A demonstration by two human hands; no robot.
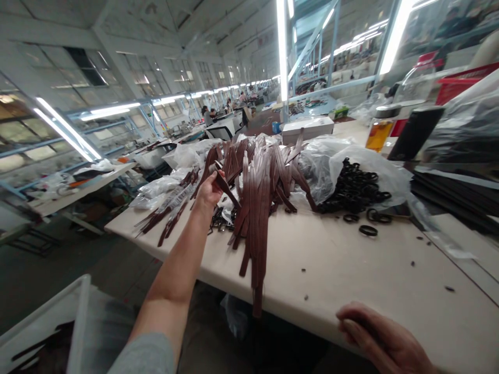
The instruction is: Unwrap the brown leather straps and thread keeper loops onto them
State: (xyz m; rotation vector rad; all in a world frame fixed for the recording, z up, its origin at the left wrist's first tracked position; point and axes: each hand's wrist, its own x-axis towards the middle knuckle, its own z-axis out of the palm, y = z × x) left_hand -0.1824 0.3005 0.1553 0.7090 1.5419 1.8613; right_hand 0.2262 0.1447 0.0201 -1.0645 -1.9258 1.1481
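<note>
My left hand reaches out over the table's far left part, fingers closed on the end of a flat brown strip. Beside it lies a thick pile of long brown strips, some with ends hanging past the table's front edge. Under the held strip are small dark, shiny pieces, too small to name. My right hand is low at the right, above the front edge of the table. Its thumb and fingers are pressed together, and anything between them is hidden.
The pale table bears a heap of black loops by clear plastic bags. Behind stand a white box, a jar of amber liquid and a plastic bottle. A white bin stands at the lower left.
</note>
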